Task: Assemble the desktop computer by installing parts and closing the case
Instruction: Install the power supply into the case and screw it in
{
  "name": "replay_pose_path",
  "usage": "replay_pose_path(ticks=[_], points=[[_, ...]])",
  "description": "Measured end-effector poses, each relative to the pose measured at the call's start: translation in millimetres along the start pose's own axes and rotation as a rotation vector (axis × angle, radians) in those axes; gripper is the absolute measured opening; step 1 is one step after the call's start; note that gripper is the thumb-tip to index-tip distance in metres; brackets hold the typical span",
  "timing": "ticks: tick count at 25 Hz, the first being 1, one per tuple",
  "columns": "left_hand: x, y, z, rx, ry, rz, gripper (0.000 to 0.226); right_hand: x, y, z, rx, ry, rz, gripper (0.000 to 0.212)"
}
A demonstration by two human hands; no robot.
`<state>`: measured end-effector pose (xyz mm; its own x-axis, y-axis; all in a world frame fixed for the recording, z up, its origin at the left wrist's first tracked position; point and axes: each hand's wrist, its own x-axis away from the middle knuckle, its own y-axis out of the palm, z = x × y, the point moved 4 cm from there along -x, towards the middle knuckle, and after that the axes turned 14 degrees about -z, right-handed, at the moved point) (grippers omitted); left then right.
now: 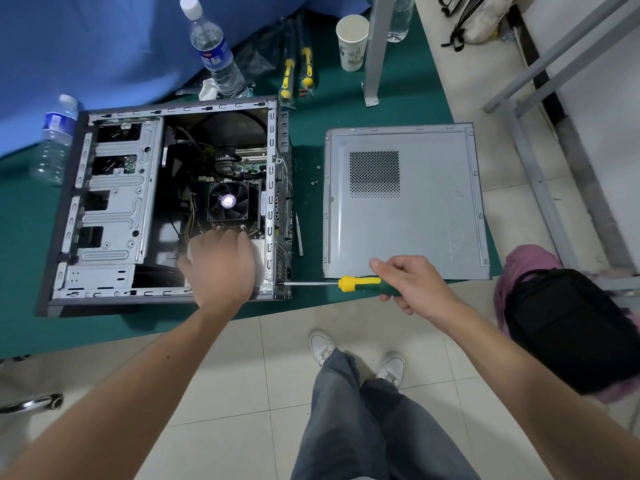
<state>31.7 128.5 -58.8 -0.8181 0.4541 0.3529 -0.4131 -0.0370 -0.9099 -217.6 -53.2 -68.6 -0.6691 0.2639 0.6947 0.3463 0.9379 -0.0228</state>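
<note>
An open desktop case (110, 202) lies on its side on the green mat, with the motherboard and a black CPU fan (229, 201) showing inside. My left hand (221, 265) rests palm down on the grey power supply (259, 268) in the case's near right corner and hides most of it. My right hand (410, 284) grips the green and yellow handle of a screwdriver (353, 283). Its shaft runs level to the left, and the tip meets the rear panel of the case at the near corner. The grey side panel (433, 209) lies flat to the right of the case.
Two water bottles (216, 50) (55, 140), a paper cup (352, 41) and two bagged screwdrivers (296, 72) stand at the back. Loose screws (314, 182) and a thin metal strip (298, 233) lie between case and panel. A black bag (571, 327) sits at right. A metal post (375, 46) rises behind.
</note>
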Motion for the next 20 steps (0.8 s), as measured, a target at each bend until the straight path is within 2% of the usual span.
replay_pose_path(ticks=[4, 13, 18, 20], points=[[-1, 0, 0, 0.002, 0.001, -0.006, 0.04, 3, -7, 3, -0.125, -0.079, -0.112, 0.01], [-1, 1, 0, -0.022, 0.0, -0.023, 0.043, -4, -9, -2, -0.199, 0.035, -0.175, 0.025], [0, 3, 0, -0.019, 0.01, -0.002, 0.039, 5, -6, 9, -0.108, -0.007, -0.094, 0.019], [-1, 2, -1, -0.022, 0.012, -0.004, 0.038, 13, -9, 22, -0.271, -0.006, -0.014, 0.02]])
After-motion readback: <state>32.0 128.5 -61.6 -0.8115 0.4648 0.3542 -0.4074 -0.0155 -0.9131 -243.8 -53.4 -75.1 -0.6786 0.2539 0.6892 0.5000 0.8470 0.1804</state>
